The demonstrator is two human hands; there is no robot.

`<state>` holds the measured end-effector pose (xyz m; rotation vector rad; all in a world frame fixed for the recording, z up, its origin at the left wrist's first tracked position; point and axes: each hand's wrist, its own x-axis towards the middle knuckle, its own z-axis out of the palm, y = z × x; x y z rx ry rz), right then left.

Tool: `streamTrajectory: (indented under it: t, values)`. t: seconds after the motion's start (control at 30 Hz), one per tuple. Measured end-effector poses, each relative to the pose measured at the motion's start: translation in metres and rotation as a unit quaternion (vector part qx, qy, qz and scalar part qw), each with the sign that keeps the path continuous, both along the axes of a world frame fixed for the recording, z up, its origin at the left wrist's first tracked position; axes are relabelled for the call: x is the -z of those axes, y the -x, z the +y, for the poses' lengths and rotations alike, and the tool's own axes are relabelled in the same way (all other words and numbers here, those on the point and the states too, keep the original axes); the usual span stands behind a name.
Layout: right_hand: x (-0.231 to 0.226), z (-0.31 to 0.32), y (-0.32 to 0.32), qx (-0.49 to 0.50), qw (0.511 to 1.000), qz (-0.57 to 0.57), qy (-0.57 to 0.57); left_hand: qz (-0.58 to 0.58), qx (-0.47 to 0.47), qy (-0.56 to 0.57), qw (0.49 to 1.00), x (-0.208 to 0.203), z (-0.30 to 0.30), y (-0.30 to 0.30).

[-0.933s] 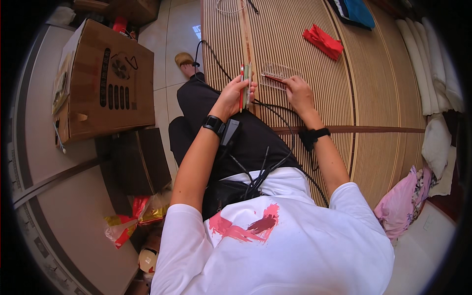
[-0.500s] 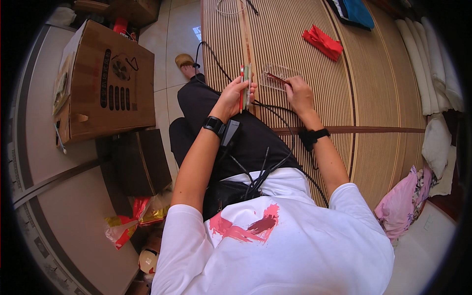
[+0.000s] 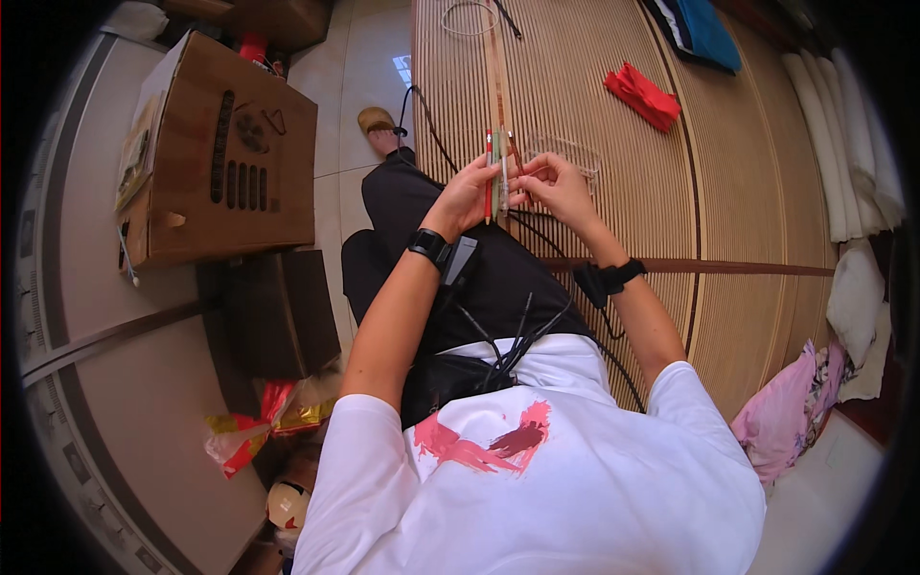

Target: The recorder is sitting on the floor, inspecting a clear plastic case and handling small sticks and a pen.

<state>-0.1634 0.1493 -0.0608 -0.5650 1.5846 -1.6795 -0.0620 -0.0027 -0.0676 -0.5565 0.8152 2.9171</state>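
Note:
My left hand (image 3: 466,195) is closed around a small upright bundle above my lap. In it are a red pencil (image 3: 489,182), a pale green stick-shaped piece (image 3: 497,205) and a clear pen-like piece (image 3: 505,171). My right hand (image 3: 563,195) pinches a thin brownish-red pen or pencil (image 3: 514,149) close beside that bundle. Both hands' fingertips nearly meet there, and they hide the lower part of the brownish-red piece. Behind the right hand, a clear plastic case (image 3: 581,151) lies on the slatted mat (image 3: 632,211); my fingers cover part of it.
A red cloth bundle (image 3: 642,97) rests farther back on the mat. Black cables (image 3: 533,235) run across my lap and the mat's edge. On the left stands a large cardboard box (image 3: 220,163). Rolled white bedding (image 3: 819,144) and a pink cloth (image 3: 778,410) lie at the right.
My right hand has lifted the brownish-red piece out of the clear case and brought it left to the bundle. The left hand keeps its hold.

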Motion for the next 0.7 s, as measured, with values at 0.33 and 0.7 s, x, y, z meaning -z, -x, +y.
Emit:
streamTrajectory:
  t: [0.33, 0.7]
  values:
    - [-0.021, -0.014, -0.021, -0.014, 0.958, 0.268, -0.101, 0.052, 0.046, -0.089, 0.994, 0.0, -0.004, -0.001]
    - [-0.019, -0.02, -0.022, -0.017, 0.917, 0.326, -0.227, 0.064, 0.05, -0.03, 0.996, -0.004, -0.001, -0.004]
